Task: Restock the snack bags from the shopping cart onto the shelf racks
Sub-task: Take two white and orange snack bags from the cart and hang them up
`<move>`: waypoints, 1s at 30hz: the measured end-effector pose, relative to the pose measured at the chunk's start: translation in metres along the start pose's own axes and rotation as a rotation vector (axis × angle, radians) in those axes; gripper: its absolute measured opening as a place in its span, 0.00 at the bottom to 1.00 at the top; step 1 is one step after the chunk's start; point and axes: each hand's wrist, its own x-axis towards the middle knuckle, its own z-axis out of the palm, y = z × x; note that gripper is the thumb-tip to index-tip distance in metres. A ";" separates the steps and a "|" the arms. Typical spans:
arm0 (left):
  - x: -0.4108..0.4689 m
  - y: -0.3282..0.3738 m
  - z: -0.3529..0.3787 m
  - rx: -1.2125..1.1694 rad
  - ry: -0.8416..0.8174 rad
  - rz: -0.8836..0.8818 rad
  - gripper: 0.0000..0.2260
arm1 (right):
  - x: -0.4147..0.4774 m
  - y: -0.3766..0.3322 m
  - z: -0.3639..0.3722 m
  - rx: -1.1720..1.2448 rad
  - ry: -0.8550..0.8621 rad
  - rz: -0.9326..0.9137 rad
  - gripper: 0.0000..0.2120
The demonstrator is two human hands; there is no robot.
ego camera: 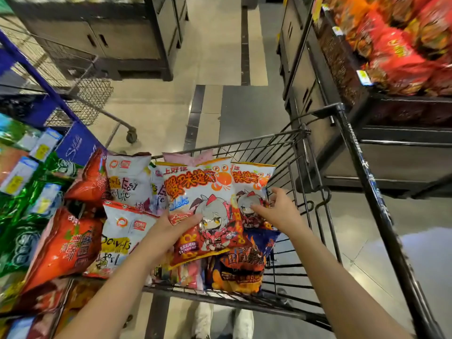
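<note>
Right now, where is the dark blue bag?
Head view: dark blue bag lies in the cart, right of centre, beneath the orange bag the left hand grips.

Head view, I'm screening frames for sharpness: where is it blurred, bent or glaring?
Head view: red bags on the right shelf smeared by blur; the front snack bag in the left hand sharp, print readable; the black bar bowed by the wide lens; glare on the floor lower right.
</note>
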 end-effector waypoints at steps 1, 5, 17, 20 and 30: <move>0.003 -0.001 -0.006 -0.021 0.008 -0.016 0.37 | 0.010 0.003 0.005 0.015 -0.011 0.031 0.35; 0.005 0.000 -0.026 -0.106 0.029 -0.033 0.47 | 0.047 0.014 0.023 0.041 -0.061 0.159 0.45; 0.008 0.012 -0.057 -0.079 0.091 -0.024 0.38 | 0.063 0.014 0.034 0.114 -0.078 0.186 0.34; 0.011 0.026 -0.058 -0.089 0.075 -0.016 0.44 | 0.058 0.014 0.028 0.197 -0.035 0.143 0.38; -0.005 0.094 -0.062 -0.050 0.068 0.096 0.52 | 0.009 -0.034 -0.027 0.415 0.024 -0.076 0.29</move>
